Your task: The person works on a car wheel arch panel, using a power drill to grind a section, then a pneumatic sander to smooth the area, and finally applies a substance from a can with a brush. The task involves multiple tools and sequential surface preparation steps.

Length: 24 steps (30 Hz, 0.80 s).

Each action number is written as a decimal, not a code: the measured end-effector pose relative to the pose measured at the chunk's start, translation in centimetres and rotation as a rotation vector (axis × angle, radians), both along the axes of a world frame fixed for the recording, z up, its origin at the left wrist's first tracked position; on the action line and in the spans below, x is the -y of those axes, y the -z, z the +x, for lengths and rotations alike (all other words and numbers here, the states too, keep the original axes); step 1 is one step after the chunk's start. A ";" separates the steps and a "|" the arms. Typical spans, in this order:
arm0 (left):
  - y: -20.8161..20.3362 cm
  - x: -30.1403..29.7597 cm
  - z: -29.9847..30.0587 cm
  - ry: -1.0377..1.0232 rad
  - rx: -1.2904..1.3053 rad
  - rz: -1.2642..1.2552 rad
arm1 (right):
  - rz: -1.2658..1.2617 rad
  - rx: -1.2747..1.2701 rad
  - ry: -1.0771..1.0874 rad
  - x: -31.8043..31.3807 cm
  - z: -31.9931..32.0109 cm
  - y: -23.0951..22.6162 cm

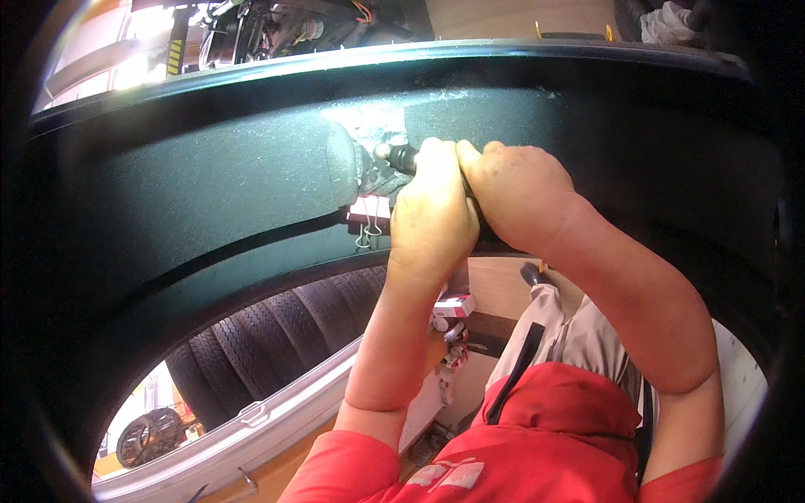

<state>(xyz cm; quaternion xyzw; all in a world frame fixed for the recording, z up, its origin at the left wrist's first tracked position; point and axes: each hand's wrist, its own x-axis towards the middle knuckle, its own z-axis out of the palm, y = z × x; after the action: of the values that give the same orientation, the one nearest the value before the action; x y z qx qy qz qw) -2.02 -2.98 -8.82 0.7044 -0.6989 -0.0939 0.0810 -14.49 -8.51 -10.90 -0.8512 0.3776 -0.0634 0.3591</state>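
In front of me curves the black inside of a large tire [226, 176]. Its inner wall has a bright, pale, roughened patch [373, 124] with a torn-looking dark edge. My left hand [434, 201] is closed around a dark cylindrical tool [404, 158], whose rounded pale tip points left at the lower side of the patch. Whether the tip touches the rubber, I cannot tell. Close against it on the right, my right hand [520, 189] is also closed on the tool's body, most of which both hands hide. Just below the patch, a binder clip [367, 228] grips the tire's near edge.
Several upright tires [268, 335] stand in a row at lower left, behind a pale rail [251, 415]. Small boxes [454, 305] sit below my left forearm. Cables and machinery [310, 29] lie beyond the tire's far rim.
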 end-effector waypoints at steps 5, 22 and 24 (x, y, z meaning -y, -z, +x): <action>-0.2 0.1 0.0 -0.042 -0.043 -0.003 | -0.006 -0.005 0.036 -0.1 0.1 0.2; -1.6 0.2 0.7 0.011 0.115 0.107 | -0.013 0.057 -0.018 -0.2 0.6 0.2; -1.6 0.4 0.8 0.022 0.099 0.048 | -0.021 0.070 0.043 -0.3 0.7 0.2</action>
<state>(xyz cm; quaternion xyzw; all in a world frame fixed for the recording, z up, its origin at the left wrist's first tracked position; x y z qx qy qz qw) -1.24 -3.40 -7.24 0.7021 -0.7074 -0.0764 0.0285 -13.76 -8.21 -11.06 -0.8439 0.3823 -0.1046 0.3615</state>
